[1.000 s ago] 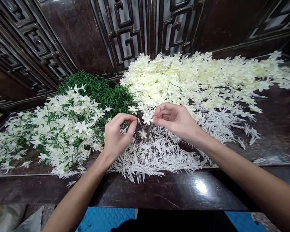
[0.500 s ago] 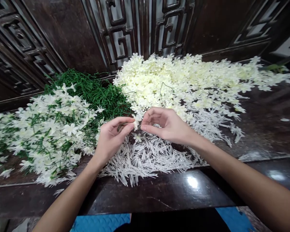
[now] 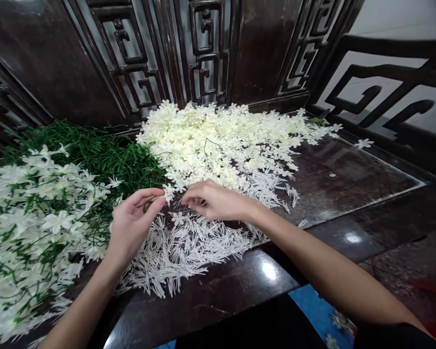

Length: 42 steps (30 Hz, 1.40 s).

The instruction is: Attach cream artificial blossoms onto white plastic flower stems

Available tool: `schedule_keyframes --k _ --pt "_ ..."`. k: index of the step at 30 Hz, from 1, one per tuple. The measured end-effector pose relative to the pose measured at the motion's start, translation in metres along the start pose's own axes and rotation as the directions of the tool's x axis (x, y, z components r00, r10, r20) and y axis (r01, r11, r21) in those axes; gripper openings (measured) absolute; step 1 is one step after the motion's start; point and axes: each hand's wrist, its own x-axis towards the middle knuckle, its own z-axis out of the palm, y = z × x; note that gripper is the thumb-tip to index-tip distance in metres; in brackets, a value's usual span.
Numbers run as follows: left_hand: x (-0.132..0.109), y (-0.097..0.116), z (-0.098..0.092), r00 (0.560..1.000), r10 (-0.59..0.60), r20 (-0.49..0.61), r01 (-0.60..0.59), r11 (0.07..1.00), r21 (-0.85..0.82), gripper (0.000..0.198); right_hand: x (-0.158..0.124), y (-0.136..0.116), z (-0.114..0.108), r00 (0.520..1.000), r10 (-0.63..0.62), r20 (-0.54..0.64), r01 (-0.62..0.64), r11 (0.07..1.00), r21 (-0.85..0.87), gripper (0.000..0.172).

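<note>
The grip of the left hand (image 3: pixel 130 227) pinches a green stem (image 3: pixel 146 205), that of the right hand (image 3: pixel 218 202) a white flower (image 3: pixel 169 191); lining tip to centre and pressing straight, gently, seems best

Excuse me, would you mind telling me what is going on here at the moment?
A person works bare-handed over a dark wooden table. The left hand pinches a green stem tipped with a small white blossom; the right hand is curled beside that blossom. White stamen pieces lie under both hands, loose cream flowers behind, flowered sprays at left.
</note>
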Motion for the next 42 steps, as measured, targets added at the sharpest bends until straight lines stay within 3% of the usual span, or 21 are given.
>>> schedule_keyframes --k 8,15,21,29,36,42 --pt "-0.001 -0.006 0.002 0.996 0.087 0.03 -0.086 0.996 -0.026 0.011 0.0 -0.005 -0.011 0.991 0.095 -0.092 -0.061 0.948 0.313 0.006" --pt "-0.004 -0.006 0.004 0.995 0.094 0.04 -0.091 0.992 -0.091 0.007 0.0 -0.016 -0.012 0.975 0.182 -0.124 -0.108 0.887 0.448 0.01" --pt "-0.003 -0.007 0.004 0.995 0.067 0.078 -0.056 0.99 -0.132 0.009 -0.002 -0.019 -0.013 0.985 0.122 -0.118 -0.054 0.884 0.465 0.014" --pt "-0.006 -0.011 0.007 0.991 0.083 0.105 -0.065 0.984 -0.167 0.01 -0.001 -0.024 -0.009 0.964 0.128 -0.233 0.007 0.863 0.505 0.015" --pt "-0.007 -0.012 0.011 0.983 0.136 0.124 -0.115 0.98 -0.16 0.007 0.0 -0.024 0.003 0.949 0.091 -0.302 0.05 0.903 0.427 0.008" --pt "-0.006 -0.013 0.009 0.984 0.129 0.121 -0.107 0.979 -0.174 0.008 0.001 -0.029 0.004 0.933 0.111 -0.343 0.01 0.943 0.332 0.008"
